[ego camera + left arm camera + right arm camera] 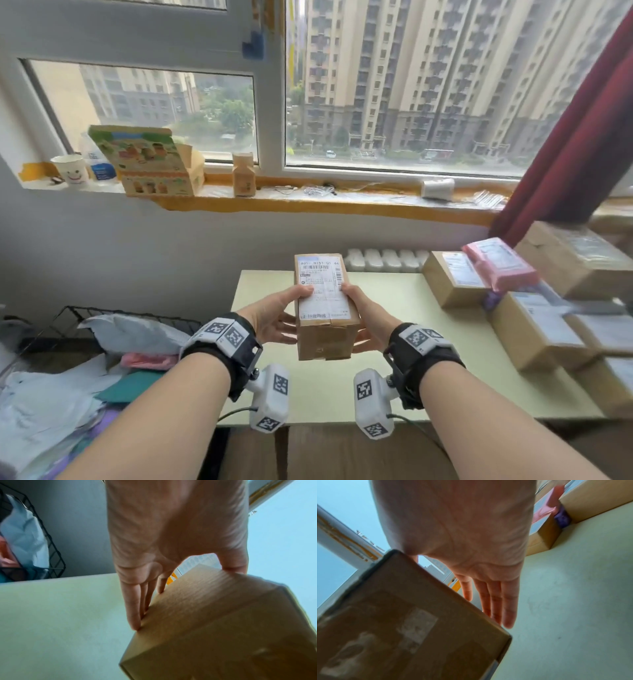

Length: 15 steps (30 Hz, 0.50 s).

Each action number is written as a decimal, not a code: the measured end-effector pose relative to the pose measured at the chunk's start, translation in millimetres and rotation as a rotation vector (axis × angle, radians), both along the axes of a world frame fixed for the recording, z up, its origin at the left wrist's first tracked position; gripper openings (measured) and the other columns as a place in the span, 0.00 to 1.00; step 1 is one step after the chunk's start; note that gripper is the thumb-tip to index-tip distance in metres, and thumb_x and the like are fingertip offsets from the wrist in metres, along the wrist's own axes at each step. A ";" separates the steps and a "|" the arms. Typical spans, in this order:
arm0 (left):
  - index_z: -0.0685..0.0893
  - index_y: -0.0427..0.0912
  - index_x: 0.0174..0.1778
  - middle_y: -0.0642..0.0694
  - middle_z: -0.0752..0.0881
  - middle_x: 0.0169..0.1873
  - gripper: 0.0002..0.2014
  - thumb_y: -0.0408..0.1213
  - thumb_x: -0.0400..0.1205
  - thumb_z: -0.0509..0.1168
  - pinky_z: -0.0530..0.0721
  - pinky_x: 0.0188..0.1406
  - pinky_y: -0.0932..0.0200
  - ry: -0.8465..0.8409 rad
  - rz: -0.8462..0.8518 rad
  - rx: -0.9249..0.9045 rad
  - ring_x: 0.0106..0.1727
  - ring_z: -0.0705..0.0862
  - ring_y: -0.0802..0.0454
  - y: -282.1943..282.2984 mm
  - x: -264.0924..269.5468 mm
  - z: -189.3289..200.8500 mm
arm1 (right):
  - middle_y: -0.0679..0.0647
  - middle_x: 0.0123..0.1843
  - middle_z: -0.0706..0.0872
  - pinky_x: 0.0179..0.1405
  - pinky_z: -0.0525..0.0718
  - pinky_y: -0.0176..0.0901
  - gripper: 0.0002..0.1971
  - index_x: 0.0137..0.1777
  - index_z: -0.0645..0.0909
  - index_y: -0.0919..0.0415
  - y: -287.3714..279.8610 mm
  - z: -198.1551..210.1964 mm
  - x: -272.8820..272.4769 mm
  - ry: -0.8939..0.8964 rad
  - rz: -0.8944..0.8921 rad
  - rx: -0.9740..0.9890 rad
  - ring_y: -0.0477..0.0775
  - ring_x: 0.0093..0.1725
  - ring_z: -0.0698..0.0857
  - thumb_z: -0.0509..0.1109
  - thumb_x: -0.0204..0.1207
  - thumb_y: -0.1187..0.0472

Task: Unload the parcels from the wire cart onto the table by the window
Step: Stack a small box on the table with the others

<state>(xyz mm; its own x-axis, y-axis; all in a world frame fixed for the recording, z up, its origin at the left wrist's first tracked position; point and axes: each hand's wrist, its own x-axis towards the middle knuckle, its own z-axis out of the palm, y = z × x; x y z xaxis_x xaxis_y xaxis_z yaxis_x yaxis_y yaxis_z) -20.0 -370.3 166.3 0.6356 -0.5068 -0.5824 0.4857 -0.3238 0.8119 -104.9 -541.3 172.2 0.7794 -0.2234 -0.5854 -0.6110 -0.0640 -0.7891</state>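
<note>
I hold a brown cardboard box [323,308] with a white shipping label in both hands, above the pale green table [411,342]. My left hand [274,318] grips its left side, thumb on the label. The right hand [368,318] grips the right side the same way. In the left wrist view the left hand [163,534] lays straight fingers along the box [214,622], thumb on its upper edge. In the right wrist view the right hand [462,527] runs down beside the box [402,615]. The black wire cart [68,311] stands at lower left with soft parcels [137,332] inside.
Several cardboard boxes [452,281] and a pink mailer [500,263] crowd the table's right side. A white radiator [383,258] sits behind the table under the windowsill [308,202], which carries cartons and a cup. A red curtain [582,137] hangs at right.
</note>
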 end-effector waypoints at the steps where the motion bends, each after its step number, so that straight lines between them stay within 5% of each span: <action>1: 0.77 0.39 0.65 0.33 0.86 0.54 0.27 0.56 0.79 0.65 0.81 0.65 0.42 -0.001 -0.013 0.008 0.55 0.86 0.39 -17.3 -4.9 -0.1 | 0.60 0.55 0.89 0.64 0.81 0.59 0.32 0.56 0.82 0.53 -16.0 -0.8 -6.9 0.005 -0.011 -0.001 0.62 0.55 0.87 0.53 0.74 0.27; 9: 0.77 0.41 0.66 0.34 0.86 0.56 0.26 0.56 0.79 0.65 0.82 0.63 0.42 0.024 -0.112 0.030 0.58 0.86 0.40 -159.2 -48.3 -15.3 | 0.57 0.54 0.89 0.63 0.81 0.65 0.31 0.53 0.82 0.51 -151.8 -11.8 -59.9 0.075 -0.078 -0.025 0.62 0.58 0.85 0.53 0.74 0.26; 11: 0.78 0.43 0.63 0.36 0.86 0.54 0.22 0.55 0.80 0.64 0.81 0.65 0.41 0.022 -0.142 0.036 0.58 0.85 0.41 -193.7 -58.2 -20.2 | 0.57 0.52 0.89 0.57 0.84 0.65 0.27 0.49 0.81 0.51 -183.3 -13.2 -71.3 0.084 -0.101 -0.060 0.62 0.57 0.86 0.53 0.76 0.29; 15: 0.80 0.48 0.56 0.40 0.88 0.51 0.15 0.53 0.81 0.63 0.82 0.63 0.44 0.039 -0.182 0.038 0.57 0.86 0.43 -255.1 -75.5 -33.7 | 0.56 0.55 0.87 0.42 0.89 0.58 0.25 0.60 0.79 0.55 -238.6 -21.2 -85.9 0.089 -0.144 -0.198 0.61 0.54 0.86 0.55 0.80 0.35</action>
